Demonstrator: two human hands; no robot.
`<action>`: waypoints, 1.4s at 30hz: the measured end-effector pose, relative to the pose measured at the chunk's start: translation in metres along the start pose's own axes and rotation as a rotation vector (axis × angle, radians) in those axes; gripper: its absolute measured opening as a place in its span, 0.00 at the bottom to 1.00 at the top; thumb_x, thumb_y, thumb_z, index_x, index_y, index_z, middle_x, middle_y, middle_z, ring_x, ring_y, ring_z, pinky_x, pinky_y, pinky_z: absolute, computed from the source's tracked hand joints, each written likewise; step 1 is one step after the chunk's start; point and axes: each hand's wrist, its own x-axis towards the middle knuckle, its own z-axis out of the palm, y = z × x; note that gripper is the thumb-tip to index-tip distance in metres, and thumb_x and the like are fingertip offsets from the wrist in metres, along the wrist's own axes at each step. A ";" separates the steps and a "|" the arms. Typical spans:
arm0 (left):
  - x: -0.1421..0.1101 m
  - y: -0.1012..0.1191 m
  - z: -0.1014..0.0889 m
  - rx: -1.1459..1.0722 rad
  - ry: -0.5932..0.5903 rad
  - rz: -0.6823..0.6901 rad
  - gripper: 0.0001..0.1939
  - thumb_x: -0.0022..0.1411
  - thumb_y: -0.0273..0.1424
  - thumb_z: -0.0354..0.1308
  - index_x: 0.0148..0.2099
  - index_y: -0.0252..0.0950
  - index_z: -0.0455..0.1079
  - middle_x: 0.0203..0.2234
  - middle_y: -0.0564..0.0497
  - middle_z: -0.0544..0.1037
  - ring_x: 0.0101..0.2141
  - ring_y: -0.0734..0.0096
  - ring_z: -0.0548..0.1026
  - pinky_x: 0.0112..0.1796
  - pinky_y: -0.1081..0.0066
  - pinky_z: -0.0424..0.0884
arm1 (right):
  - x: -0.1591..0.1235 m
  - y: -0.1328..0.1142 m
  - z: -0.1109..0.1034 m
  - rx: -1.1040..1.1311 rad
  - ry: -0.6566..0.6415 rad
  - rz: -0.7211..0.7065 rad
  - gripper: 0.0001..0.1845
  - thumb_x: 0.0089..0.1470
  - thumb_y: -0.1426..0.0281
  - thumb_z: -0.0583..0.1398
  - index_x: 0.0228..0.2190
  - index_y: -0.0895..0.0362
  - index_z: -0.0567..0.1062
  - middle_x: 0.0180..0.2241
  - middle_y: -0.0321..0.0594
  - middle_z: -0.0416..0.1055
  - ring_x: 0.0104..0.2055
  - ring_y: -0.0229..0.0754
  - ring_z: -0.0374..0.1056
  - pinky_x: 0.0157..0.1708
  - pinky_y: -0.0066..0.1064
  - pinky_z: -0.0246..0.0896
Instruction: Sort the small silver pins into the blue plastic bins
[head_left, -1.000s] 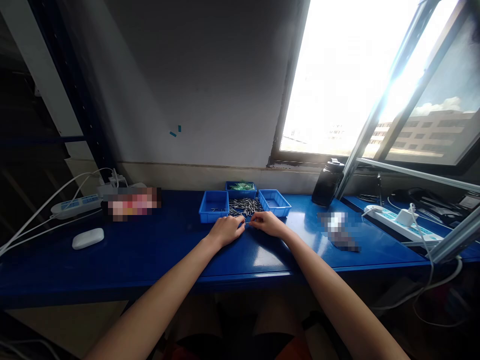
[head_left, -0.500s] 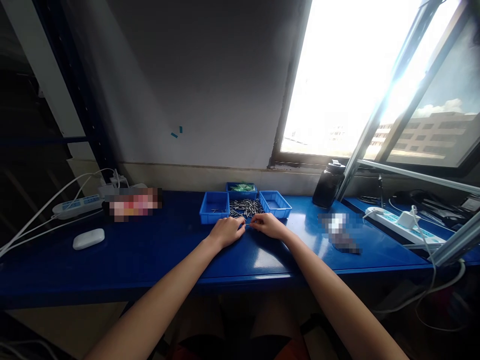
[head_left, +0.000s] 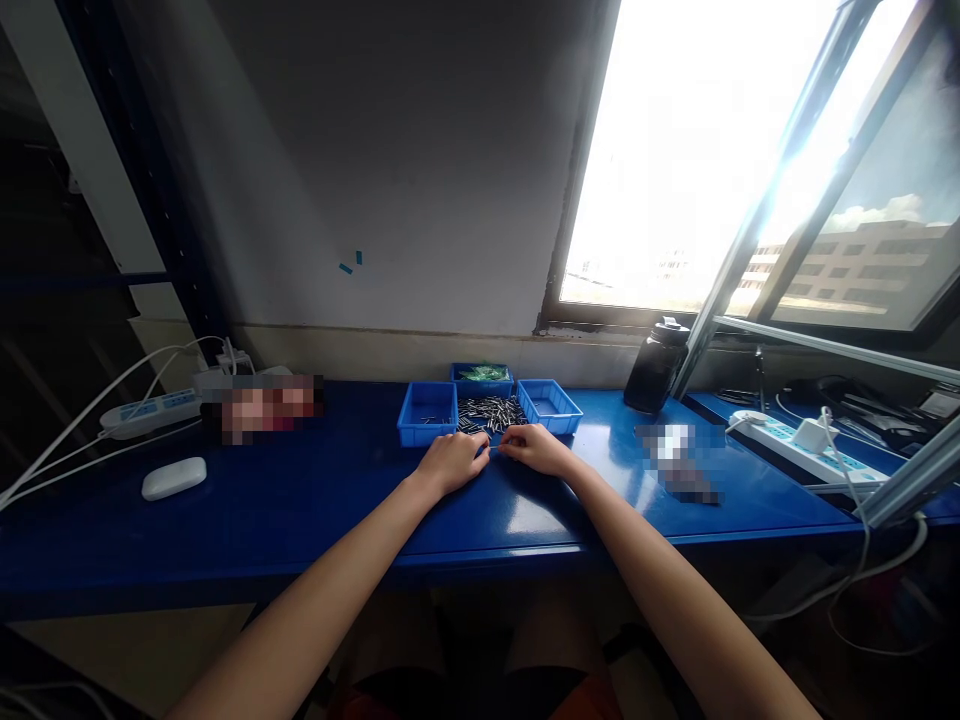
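My left hand and my right hand meet fingertip to fingertip just in front of a heap of small dark and silvery metal pieces. Both are closed in a pinch, with a small thin metal piece spanning the narrow gap between them; its exact kind is too small to tell. Left of the heap stands a blue bin with a few thin pieces inside. A second blue bin is on the right. Behind the heap, a third blue bin holds green film-like material.
A white oval case lies on the blue table at left, near a power strip. At right are a black bottle, a blurred-out item, a metal frame and another power strip with cables.
The camera view has shifted very slightly. Both hands keep their pinch at the same place in front of the heap, with hardly any finger movement visible.
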 end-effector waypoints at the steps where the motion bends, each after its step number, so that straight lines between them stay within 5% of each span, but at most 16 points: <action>1: 0.000 0.000 0.000 -0.002 -0.006 -0.005 0.16 0.60 0.41 0.42 0.42 0.40 0.66 0.31 0.48 0.75 0.32 0.65 0.73 0.30 0.72 0.64 | 0.000 0.000 0.000 -0.001 0.001 0.001 0.13 0.49 0.62 0.55 0.29 0.59 0.72 0.20 0.34 0.67 0.22 0.32 0.59 0.24 0.23 0.52; 42: 0.000 -0.001 0.000 -0.013 0.008 0.027 0.15 0.60 0.40 0.42 0.41 0.40 0.66 0.29 0.49 0.75 0.30 0.66 0.72 0.28 0.73 0.63 | -0.001 -0.002 -0.001 0.003 0.006 -0.025 0.12 0.48 0.63 0.56 0.28 0.59 0.72 0.20 0.33 0.66 0.22 0.31 0.58 0.24 0.23 0.51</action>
